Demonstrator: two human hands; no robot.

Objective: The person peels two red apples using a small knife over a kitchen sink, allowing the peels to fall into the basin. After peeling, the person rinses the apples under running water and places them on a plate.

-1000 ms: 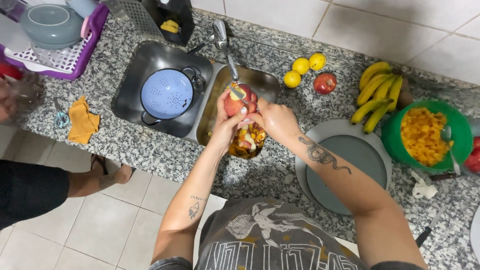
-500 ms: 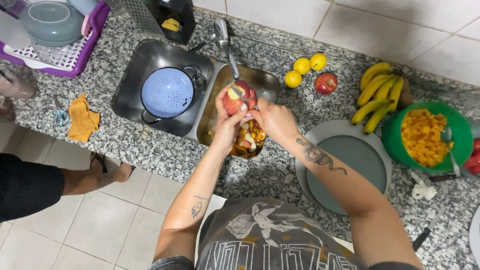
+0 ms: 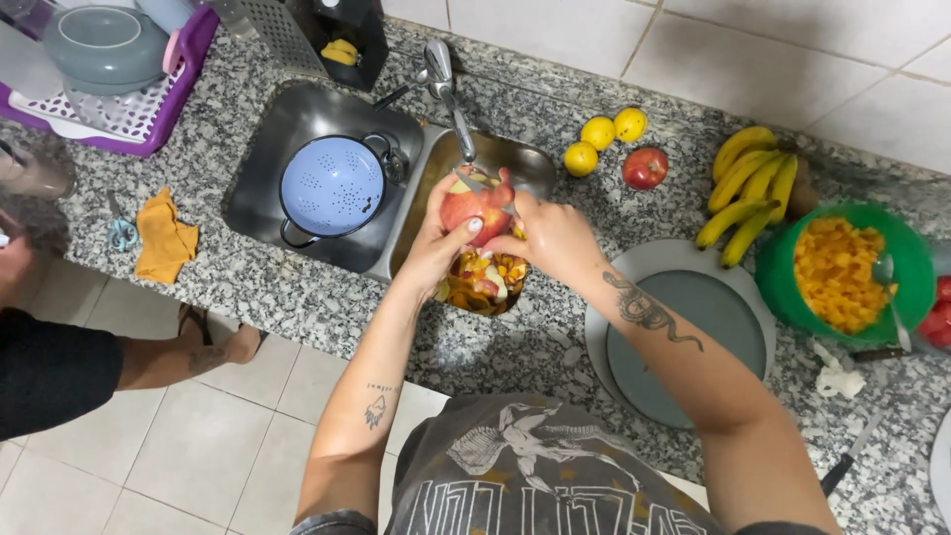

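Red apple, partly peeled, over sink

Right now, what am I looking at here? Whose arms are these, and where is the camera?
No machine here: a person works with bare hands, and the one camera sits on their head, looking down. The left hand holds a partly peeled red apple over the sink; the right hand works at it, its tool hidden. Peelings are piled below. On the granite counter: a blue colander, three lemons, another apple, bananas, a grey plate, a green bowl of cut fruit. Another person stands at left.
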